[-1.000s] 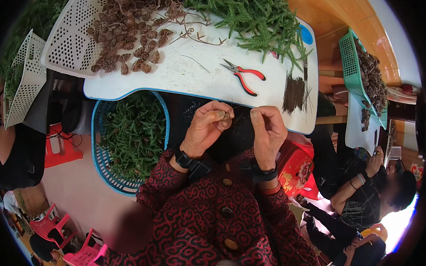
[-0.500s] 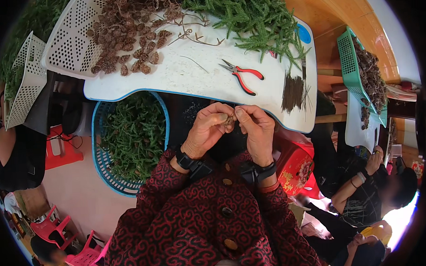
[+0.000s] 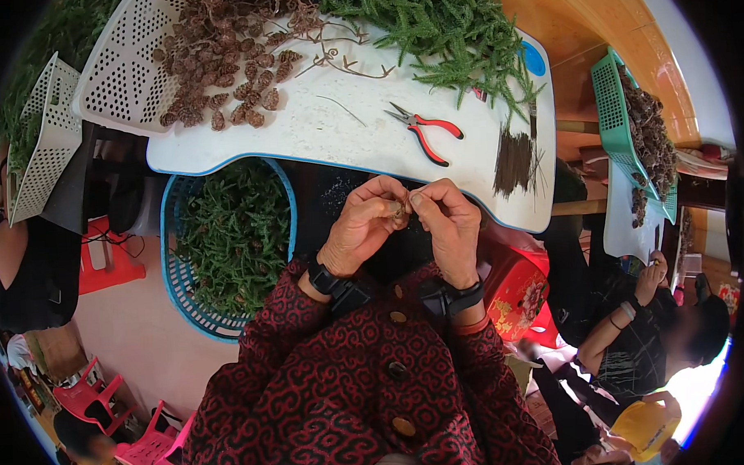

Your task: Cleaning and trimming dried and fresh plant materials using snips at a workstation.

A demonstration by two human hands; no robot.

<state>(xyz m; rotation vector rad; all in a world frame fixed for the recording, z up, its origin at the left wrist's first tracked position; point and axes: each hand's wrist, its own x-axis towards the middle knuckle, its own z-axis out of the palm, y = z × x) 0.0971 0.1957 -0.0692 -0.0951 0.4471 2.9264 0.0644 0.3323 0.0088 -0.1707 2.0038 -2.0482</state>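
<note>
A white table (image 3: 303,136) fills twelve o'clock, with a blue basket (image 3: 172,264) below it on the pinkish floor (image 3: 138,339). Pink plastic chairs (image 3: 108,414) stand at seven o'clock. A wooden bench (image 3: 594,20) runs at one o'clock, in bright daylight.

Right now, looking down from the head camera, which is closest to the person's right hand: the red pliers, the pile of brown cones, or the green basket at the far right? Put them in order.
From the right hand:
1. Red pliers, just above it on the white tray.
2. Green basket, off to the right past the tray's edge.
3. Pile of brown cones, up on the left of the tray.
</note>
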